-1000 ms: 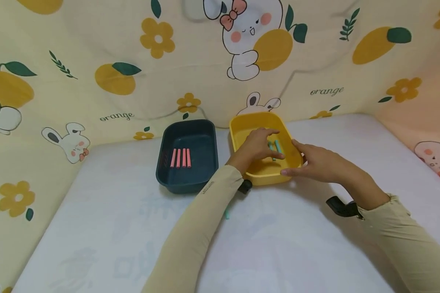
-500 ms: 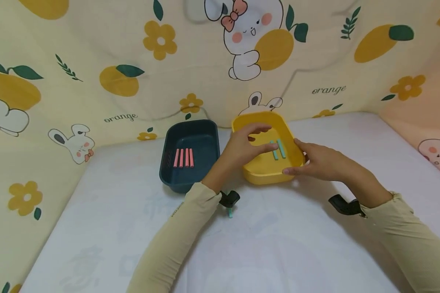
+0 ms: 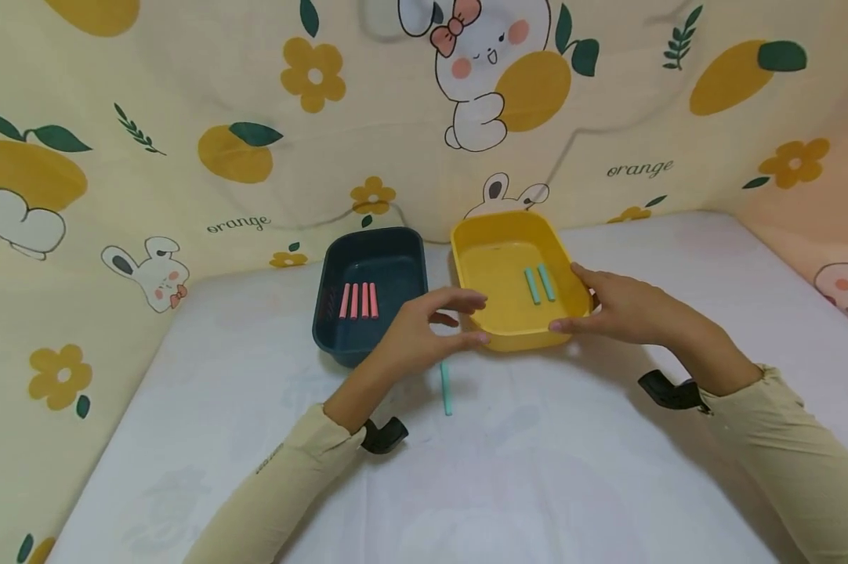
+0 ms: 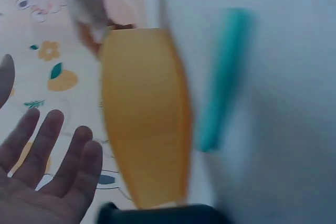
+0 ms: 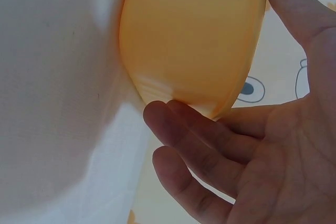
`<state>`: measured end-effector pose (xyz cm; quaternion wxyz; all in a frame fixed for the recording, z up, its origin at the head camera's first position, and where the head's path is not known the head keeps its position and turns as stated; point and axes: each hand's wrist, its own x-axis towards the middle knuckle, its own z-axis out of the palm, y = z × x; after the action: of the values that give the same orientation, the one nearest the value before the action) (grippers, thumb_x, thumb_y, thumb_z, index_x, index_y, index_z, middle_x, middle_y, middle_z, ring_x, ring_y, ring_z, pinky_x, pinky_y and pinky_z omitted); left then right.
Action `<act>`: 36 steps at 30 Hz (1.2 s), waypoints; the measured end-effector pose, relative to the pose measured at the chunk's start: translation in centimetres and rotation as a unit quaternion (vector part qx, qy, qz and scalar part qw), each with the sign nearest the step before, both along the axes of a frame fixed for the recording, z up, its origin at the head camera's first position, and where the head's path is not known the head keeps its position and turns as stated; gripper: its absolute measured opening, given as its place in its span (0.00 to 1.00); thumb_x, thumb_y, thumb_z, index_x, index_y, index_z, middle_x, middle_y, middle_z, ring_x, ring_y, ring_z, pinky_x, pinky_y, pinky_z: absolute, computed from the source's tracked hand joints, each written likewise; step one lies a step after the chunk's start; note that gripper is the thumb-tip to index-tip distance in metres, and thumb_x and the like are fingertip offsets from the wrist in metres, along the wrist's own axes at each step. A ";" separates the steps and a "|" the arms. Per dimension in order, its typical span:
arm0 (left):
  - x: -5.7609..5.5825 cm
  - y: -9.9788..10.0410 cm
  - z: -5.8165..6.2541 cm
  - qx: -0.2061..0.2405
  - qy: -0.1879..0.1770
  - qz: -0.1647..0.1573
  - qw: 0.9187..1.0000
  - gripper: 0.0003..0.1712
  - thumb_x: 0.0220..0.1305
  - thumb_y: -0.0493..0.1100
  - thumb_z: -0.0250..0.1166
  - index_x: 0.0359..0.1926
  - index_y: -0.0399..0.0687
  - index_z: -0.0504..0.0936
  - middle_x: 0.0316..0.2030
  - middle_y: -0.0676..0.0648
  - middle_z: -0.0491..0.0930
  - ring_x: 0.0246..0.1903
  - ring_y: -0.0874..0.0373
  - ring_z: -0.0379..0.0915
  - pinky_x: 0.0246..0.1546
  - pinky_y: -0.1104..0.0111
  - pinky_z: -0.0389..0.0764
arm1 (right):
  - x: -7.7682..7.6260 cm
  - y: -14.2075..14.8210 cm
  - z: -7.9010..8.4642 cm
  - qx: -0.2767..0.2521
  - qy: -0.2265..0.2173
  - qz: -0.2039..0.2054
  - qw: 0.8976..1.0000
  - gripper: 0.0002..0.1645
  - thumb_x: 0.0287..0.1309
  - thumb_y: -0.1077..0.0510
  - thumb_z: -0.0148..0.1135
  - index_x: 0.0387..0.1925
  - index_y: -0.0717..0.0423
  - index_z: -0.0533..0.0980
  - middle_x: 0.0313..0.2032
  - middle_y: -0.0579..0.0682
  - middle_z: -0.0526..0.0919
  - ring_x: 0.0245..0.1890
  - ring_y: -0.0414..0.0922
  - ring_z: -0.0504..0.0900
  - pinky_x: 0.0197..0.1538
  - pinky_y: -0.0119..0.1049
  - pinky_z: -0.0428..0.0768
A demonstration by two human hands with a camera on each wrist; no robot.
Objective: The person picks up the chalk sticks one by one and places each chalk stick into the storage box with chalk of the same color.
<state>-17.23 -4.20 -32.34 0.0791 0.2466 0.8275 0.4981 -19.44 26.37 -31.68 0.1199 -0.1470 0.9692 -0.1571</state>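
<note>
My right hand [image 3: 628,309] holds the near right corner of a yellow plastic tray [image 3: 491,270], thumb at the front rim and fingers curved round the side. In the right wrist view its fingertips [image 5: 157,116] lie against the tray's wall. Two green chalk sticks [image 3: 532,286] lie side by side inside the tray. My left hand [image 3: 413,337], empty with fingers spread and loosely bent, is just left of the tray's front left corner. Below it a single green chalk stick [image 3: 446,389] lies on the white table; the left wrist view shows this chalk blurred.
Left of the yellow tray stands a dark blue tray [image 3: 403,270] with several pink chalk sticks [image 3: 354,301] in a row. My left hand overlaps its near right corner in the head view. A printed cloth backdrop [image 3: 367,141] rises behind both trays.
My left hand has drawn back out of the yellow tray, toward the left and nearer me. The green chalk on the table is now uncovered. My right hand has stayed at the tray's corner.
</note>
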 end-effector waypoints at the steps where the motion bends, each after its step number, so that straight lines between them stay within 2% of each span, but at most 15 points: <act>1: 0.3 -0.4 -0.4 -0.009 -0.006 -0.003 1.000 0.29 0.58 0.48 0.74 0.61 0.55 0.78 0.57 0.54 0.81 0.59 0.55 0.74 0.62 0.59 0.79 | 0.0 0.0 0.0 -0.002 0.000 0.000 1.000 0.72 0.52 0.22 0.60 0.76 0.68 0.45 0.68 0.70 0.68 0.64 0.63 0.71 0.61 0.65 0.73; 5: 1.4 -2.0 -1.6 -0.040 -0.001 -0.012 0.999 0.32 0.56 0.47 0.76 0.61 0.54 0.78 0.58 0.49 0.80 0.59 0.50 0.75 0.61 0.55 0.79 | 0.0 -0.1 -0.1 -0.010 -0.006 0.004 1.000 0.72 0.52 0.22 0.60 0.77 0.67 0.44 0.68 0.69 0.68 0.64 0.63 0.71 0.62 0.65 0.73; 9: 2.6 -3.2 -2.1 -0.072 0.031 -0.016 0.997 0.32 0.53 0.46 0.77 0.60 0.53 0.79 0.57 0.48 0.81 0.56 0.50 0.77 0.57 0.56 0.82 | 0.0 -0.2 0.0 -0.006 -0.005 0.006 1.000 0.72 0.52 0.22 0.60 0.76 0.68 0.44 0.68 0.69 0.67 0.63 0.62 0.71 0.62 0.65 0.73; 12: 3.3 -3.5 -2.4 -0.123 0.055 -0.019 0.991 0.32 0.51 0.45 0.79 0.59 0.53 0.80 0.55 0.49 0.81 0.54 0.52 0.77 0.56 0.58 0.82 | 0.0 -0.1 0.1 -0.005 -0.007 0.001 1.000 0.72 0.52 0.22 0.60 0.76 0.68 0.44 0.69 0.70 0.65 0.65 0.64 0.70 0.63 0.66 0.71; 14: 3.7 -3.5 -2.5 -0.174 0.068 -0.023 0.982 0.34 0.50 0.46 0.80 0.60 0.53 0.79 0.55 0.50 0.80 0.55 0.53 0.76 0.58 0.59 0.81 | 0.0 -0.1 0.0 -0.008 -0.012 -0.002 1.000 0.73 0.52 0.22 0.60 0.77 0.67 0.43 0.70 0.70 0.63 0.66 0.65 0.68 0.64 0.67 0.70; 18: 4.3 -3.2 -2.6 -0.275 0.094 -0.027 0.956 0.40 0.48 0.50 0.80 0.63 0.52 0.77 0.57 0.50 0.78 0.58 0.54 0.73 0.63 0.57 0.77 | 0.2 0.0 -0.1 -0.012 -0.017 -0.005 1.000 0.73 0.51 0.21 0.60 0.77 0.66 0.43 0.71 0.70 0.62 0.67 0.65 0.67 0.65 0.67 0.69; 22: 4.5 -3.0 -2.7 -0.331 0.085 -0.015 0.940 0.47 0.46 0.54 0.81 0.67 0.50 0.74 0.61 0.48 0.74 0.61 0.52 0.70 0.66 0.57 0.74 | 0.2 0.1 -0.2 -0.011 -0.017 -0.005 1.000 0.72 0.52 0.21 0.60 0.77 0.66 0.43 0.69 0.69 0.66 0.62 0.62 0.71 0.61 0.65 0.73; 30: 4.1 -2.9 -3.4 -0.368 0.043 -0.021 0.929 0.53 0.49 0.59 0.78 0.73 0.46 0.66 0.66 0.46 0.68 0.67 0.51 0.64 0.72 0.57 0.68 | -0.2 0.2 -0.1 -0.007 -0.009 0.004 1.000 0.71 0.53 0.22 0.59 0.77 0.66 0.43 0.67 0.67 0.69 0.58 0.58 0.73 0.60 0.63 0.74; 33: 3.9 -2.8 -3.9 -0.370 0.037 -0.020 0.928 0.55 0.50 0.61 0.77 0.74 0.45 0.64 0.67 0.45 0.66 0.68 0.51 0.63 0.72 0.58 0.68 | -0.2 0.2 -0.1 -0.004 -0.010 0.002 1.000 0.71 0.53 0.22 0.59 0.77 0.65 0.43 0.67 0.67 0.69 0.58 0.59 0.73 0.60 0.63 0.74; 36: 3.8 -2.7 -4.1 -0.363 0.028 -0.019 0.931 0.56 0.50 0.61 0.77 0.74 0.46 0.63 0.67 0.45 0.65 0.69 0.51 0.62 0.72 0.58 0.68 | -0.2 0.3 -0.2 -0.007 -0.014 0.001 1.000 0.71 0.53 0.22 0.59 0.77 0.65 0.42 0.69 0.69 0.65 0.63 0.62 0.71 0.63 0.66 0.71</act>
<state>-13.40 -6.89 -36.45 0.1497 0.2304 0.9490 0.1546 -19.62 26.64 -31.86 0.1322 -0.1462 0.9663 -0.1657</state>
